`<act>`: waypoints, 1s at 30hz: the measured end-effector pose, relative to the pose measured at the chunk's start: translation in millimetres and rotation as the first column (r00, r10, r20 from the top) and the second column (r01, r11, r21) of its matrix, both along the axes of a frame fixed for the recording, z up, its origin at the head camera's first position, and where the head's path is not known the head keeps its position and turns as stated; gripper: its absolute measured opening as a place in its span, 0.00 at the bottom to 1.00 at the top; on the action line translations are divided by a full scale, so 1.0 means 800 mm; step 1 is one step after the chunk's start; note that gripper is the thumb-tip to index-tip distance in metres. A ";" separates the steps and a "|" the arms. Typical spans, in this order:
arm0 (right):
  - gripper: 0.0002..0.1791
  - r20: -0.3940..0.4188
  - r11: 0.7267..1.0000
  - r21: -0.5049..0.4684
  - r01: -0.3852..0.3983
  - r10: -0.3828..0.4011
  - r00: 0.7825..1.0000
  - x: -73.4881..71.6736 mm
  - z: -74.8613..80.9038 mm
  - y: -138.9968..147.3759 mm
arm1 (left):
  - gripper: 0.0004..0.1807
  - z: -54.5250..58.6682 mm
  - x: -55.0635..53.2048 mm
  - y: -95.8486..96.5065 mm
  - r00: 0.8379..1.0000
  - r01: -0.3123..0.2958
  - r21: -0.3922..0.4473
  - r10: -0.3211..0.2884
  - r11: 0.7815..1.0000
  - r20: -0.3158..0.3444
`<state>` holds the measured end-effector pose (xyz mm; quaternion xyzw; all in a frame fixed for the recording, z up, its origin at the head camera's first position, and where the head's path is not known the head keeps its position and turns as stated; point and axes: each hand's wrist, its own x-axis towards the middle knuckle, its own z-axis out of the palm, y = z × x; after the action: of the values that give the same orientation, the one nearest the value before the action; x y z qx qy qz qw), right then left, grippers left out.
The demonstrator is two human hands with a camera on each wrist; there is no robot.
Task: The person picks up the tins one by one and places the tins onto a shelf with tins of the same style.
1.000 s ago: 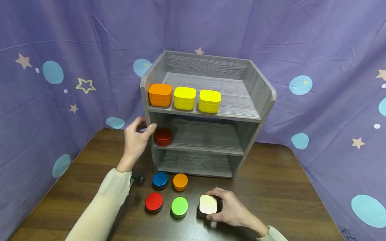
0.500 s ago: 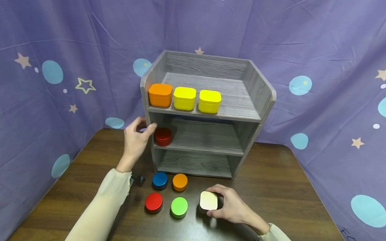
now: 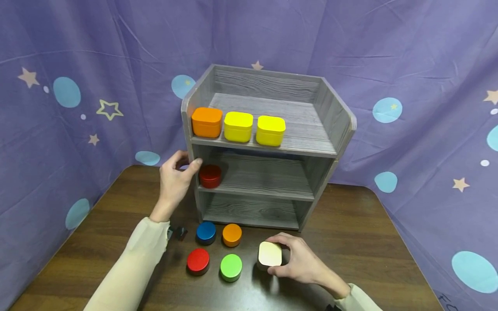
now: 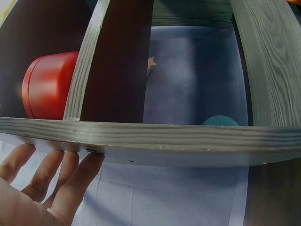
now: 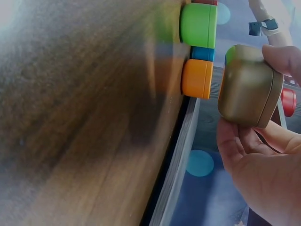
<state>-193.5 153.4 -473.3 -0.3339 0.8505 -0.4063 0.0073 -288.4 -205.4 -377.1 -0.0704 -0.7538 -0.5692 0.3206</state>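
Observation:
My right hand (image 3: 301,260) pinches a rounded-square, gold-coloured tin (image 3: 270,254) between thumb and fingers. In the right wrist view this tin (image 5: 247,87) hangs clear of the tabletop, its lid seam showing. At the left side of a grey wooden shelf unit (image 3: 264,149), my left hand (image 3: 176,181) holds the side panel, thumb over the front edge. Its fingertips press the panel's outer face in the left wrist view, where the thumb is hidden. Just inside that panel, a dark red round tin (image 3: 210,176) stands on the middle shelf.
On the top shelf stand an orange square tin (image 3: 207,122) and two yellow ones, the nearer-left yellow tin (image 3: 238,127) beside the orange. Before the unit, blue (image 3: 205,233), orange (image 3: 232,235), red (image 3: 198,261) and green round tins (image 3: 231,268) sit on the wooden table (image 3: 362,242).
My right hand has raised the gold tin slightly and moved it a little toward the shelf unit. My left hand stays in place on the side panel.

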 end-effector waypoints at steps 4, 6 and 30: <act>0.32 0.006 1.000 -0.008 0.005 -0.005 1.000 0.001 0.006 0.000 | 0.14 0.000 0.000 0.000 1.000 0.001 0.006 -0.001 1.000 0.006; 0.32 0.010 1.000 -0.011 0.008 -0.008 1.000 0.001 0.009 0.001 | 0.14 0.000 0.000 0.000 1.000 0.001 0.007 -0.001 1.000 0.009; 0.31 -0.008 0.997 -0.071 0.021 -0.021 1.000 -0.007 0.064 0.014 | 0.13 0.000 0.001 0.001 1.000 0.000 -0.003 0.000 1.000 -0.008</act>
<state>-199.4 164.7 -422.2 -0.3268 0.8391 -0.4347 -0.0127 -288.0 -204.9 -376.9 -0.0730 -0.7535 -0.5677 0.3235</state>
